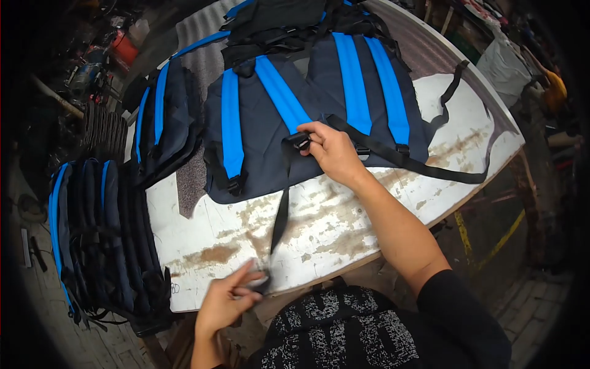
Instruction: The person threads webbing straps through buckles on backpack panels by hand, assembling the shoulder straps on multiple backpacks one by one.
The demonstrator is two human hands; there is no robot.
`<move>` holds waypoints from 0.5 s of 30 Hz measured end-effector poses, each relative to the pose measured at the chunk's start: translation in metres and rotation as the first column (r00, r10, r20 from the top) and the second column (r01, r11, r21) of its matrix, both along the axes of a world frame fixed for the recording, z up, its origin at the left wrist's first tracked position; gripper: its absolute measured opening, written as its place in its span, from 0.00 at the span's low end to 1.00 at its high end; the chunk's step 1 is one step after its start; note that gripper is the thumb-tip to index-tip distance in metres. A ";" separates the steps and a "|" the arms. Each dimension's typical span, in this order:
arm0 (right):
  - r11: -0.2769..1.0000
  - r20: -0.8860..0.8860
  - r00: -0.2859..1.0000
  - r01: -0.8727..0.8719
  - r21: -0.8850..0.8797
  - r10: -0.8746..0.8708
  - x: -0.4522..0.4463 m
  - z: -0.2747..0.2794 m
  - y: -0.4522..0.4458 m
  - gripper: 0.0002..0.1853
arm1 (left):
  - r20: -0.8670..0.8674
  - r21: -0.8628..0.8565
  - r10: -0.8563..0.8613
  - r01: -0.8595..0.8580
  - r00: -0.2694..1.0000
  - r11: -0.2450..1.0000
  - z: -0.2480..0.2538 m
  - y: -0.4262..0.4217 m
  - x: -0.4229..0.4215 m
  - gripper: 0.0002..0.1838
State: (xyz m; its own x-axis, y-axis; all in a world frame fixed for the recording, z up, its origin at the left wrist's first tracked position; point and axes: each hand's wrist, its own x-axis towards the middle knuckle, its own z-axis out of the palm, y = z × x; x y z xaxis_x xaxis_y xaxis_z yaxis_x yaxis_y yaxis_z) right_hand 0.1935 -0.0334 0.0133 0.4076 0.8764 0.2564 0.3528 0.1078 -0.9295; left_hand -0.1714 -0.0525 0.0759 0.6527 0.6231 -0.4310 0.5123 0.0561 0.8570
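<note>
Two dark navy backpacks with bright blue shoulder straps lie side by side on the table. On the left backpack (264, 172), my right hand (335, 150) pinches a black buckle (299, 141) at the lower end of one blue shoulder strap (279, 92). From that buckle a black webbing strap (281, 215) runs down toward me. Near the table's front edge, my left hand (227, 298) is closed on the webbing's lower end, slightly blurred. The right backpack (393, 150) lies beyond my right hand, with a long loose black strap (455, 175) trailing from it.
The white, brown-stained table (332, 215) has a curved edge at right. More backpacks (169, 117) lie at its left side, and a stack of them (104, 234) stands lower left. Black bags (276, 24) are piled at the far end. A pale sack (504, 67) is at right.
</note>
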 end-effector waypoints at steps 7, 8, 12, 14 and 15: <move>0.999 0.390 0.921 0.014 -0.050 0.006 -0.018 0.004 -0.004 0.11 | -0.158 0.885 0.455 -0.079 0.876 0.459 0.047 0.031 -0.069 0.20; 0.998 0.403 0.915 0.025 -0.059 0.000 -0.022 0.002 -0.003 0.11 | -0.140 0.929 0.406 -0.022 0.903 0.370 0.053 0.031 -0.070 0.15; 0.990 0.234 0.962 0.135 0.030 -0.138 -0.015 -0.008 0.004 0.12 | 0.073 0.313 0.375 -0.378 0.924 0.871 0.027 0.036 -0.093 0.07; 0.988 0.097 0.983 0.156 0.015 -0.157 -0.009 -0.007 0.005 0.12 | 0.555 0.045 0.355 -0.453 0.752 0.890 0.028 0.040 -0.093 0.05; 0.993 0.065 0.991 0.117 -0.004 -0.116 -0.009 -0.007 0.003 0.12 | 0.729 0.072 0.224 -0.398 0.647 0.915 0.032 0.052 -0.092 0.11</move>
